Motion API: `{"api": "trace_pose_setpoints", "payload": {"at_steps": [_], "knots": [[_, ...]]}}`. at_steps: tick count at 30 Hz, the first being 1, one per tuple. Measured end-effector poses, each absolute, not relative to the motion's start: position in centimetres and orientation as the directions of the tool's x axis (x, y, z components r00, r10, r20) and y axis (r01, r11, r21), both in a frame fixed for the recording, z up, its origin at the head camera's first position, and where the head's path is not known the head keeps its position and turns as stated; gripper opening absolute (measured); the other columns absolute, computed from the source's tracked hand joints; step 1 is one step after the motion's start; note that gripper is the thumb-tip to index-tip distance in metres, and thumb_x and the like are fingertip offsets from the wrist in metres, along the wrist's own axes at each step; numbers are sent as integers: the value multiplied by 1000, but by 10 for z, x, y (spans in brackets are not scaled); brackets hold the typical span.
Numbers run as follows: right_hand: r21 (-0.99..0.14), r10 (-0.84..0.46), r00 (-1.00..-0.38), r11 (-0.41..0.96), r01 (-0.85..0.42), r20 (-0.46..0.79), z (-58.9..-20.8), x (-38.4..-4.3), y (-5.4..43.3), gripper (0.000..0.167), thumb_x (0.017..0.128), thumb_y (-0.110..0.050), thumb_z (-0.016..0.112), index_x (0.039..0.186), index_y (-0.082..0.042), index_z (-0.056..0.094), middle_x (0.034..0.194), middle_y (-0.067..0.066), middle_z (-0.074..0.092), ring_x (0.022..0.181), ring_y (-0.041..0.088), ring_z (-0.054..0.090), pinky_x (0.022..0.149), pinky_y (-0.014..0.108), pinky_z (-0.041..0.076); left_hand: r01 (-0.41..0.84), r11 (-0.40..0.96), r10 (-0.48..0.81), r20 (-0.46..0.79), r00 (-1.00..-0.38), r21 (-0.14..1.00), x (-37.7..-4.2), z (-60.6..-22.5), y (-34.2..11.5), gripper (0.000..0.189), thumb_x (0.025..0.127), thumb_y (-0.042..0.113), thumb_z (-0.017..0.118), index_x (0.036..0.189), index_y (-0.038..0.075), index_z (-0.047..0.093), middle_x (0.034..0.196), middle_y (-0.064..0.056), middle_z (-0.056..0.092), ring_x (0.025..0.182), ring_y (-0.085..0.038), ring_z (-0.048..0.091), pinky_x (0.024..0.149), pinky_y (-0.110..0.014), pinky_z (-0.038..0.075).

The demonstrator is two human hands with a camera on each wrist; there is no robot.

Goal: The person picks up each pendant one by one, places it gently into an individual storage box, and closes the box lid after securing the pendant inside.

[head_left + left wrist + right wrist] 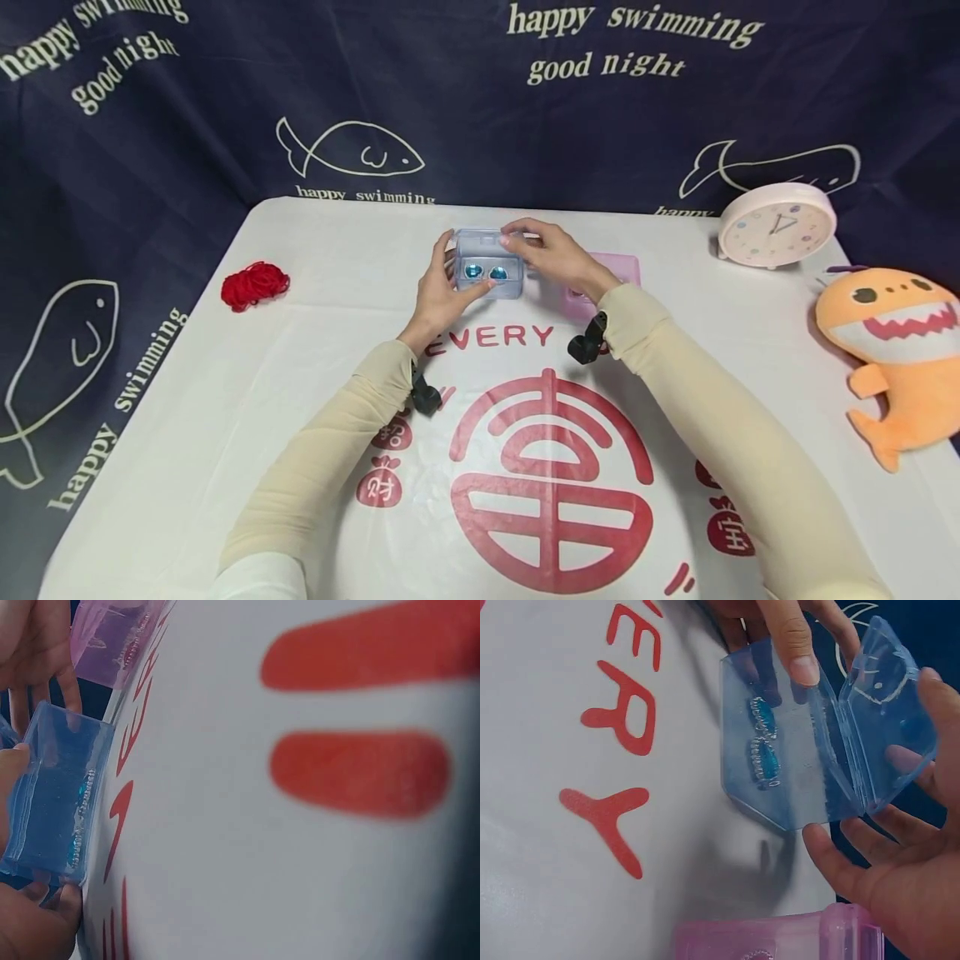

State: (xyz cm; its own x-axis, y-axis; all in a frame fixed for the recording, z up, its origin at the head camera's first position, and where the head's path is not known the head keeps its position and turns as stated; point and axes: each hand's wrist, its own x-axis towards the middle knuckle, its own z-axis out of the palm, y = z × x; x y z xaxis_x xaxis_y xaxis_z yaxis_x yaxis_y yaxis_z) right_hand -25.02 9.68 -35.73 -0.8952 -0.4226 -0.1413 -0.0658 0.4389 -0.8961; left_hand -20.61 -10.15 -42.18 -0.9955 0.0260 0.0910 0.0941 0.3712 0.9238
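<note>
A clear blue plastic box (510,289) stands with its hinged lid (889,712) raised, near the far side of the table. Two blue gems with beaded silver rims, one of them a gem (474,271) on the left, lie inside it. My left hand (441,293) grips the box by its left side, with the thumb along the front. At the lid's right edge, my right hand (558,254) pinches the plastic between thumb and fingers. A pink translucent box (621,267) rests just right of the blue one, partly hidden behind the right hand and wrist.
Red yarn (255,286) lies at the table's left. A round pink clock (777,225) stands at the back right, near an orange plush toy (900,367). The white tablecloth (315,367) has red printing. Dark printed fabric (480,108) hangs behind the table.
</note>
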Motion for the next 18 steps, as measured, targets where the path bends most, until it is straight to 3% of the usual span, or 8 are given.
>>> {"api": "trace_pose_setpoints", "payload": {"at_steps": [4,9,14,18], "knots": [[-856,-468,-880,486,-176,-85,-363,-250,99,46,92,-24,67,133,-9,54,147,11,45,137,34,43,112,45,38,137,388,44,130,-991,912,-206,-423,-104,92,81,25,79,152,27,22,144,-12,45,128,-30,53,105,-37,46],[-771,-482,-875,570,-284,-34,-367,-248,98,53,85,-20,75,131,-6,55,152,17,37,140,36,38,117,45,30,139,440,56,128,-990,887,-205,-423,-105,84,81,28,78,150,25,31,143,-11,46,119,-28,57,99,-40,48],[-690,-466,-885,643,-333,-7,-368,-243,94,60,79,-21,80,130,-2,55,153,19,35,141,36,36,111,46,39,87,456,38,78,-996,886,-204,-423,-105,68,89,35,68,148,27,35,148,-10,42,128,-26,53,105,-36,45],[-679,-442,-897,659,-323,-3,-368,-241,92,53,85,-23,74,130,-2,55,153,18,35,142,35,35,108,45,42,88,445,27,85,-996,891,-206,-424,-104,57,96,36,58,147,25,37,152,-10,37,135,-28,47,110,-33,41]]}}
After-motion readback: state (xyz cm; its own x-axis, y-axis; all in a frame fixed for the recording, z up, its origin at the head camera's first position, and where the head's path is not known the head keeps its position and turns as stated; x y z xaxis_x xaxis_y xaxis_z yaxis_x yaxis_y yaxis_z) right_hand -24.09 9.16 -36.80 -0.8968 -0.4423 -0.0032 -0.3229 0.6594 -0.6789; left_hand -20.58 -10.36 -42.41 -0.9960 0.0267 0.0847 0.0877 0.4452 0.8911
